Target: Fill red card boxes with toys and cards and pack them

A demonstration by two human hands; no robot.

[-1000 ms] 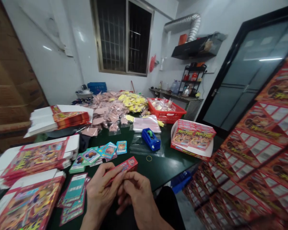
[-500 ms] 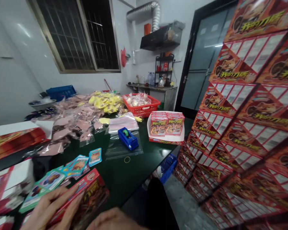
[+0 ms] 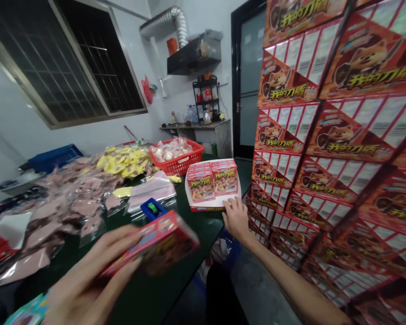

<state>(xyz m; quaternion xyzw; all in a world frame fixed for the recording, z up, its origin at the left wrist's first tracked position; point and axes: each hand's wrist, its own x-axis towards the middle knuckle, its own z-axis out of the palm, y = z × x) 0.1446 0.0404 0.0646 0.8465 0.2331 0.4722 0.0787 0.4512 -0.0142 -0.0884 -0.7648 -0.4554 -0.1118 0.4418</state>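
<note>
Clearly, the left hand [image 3: 98, 266] is closed around a red box [image 3: 162, 243], thumb and fingers pressing its glossy card; blur hides its print. This box is held above the smooth dark green surface [image 3: 206, 234], left of the card tray [image 3: 219, 202]. At the tray's near edge, the right hand [image 3: 237, 216] is half open, fingers bent; whether it grips, I cannot tell. Upright packs [image 3: 203, 187] inside read 我的刀盾, as do the stacked cartons [image 3: 345, 135]. Behind sits a slotted red plastic basket [image 3: 182, 166].
</note>
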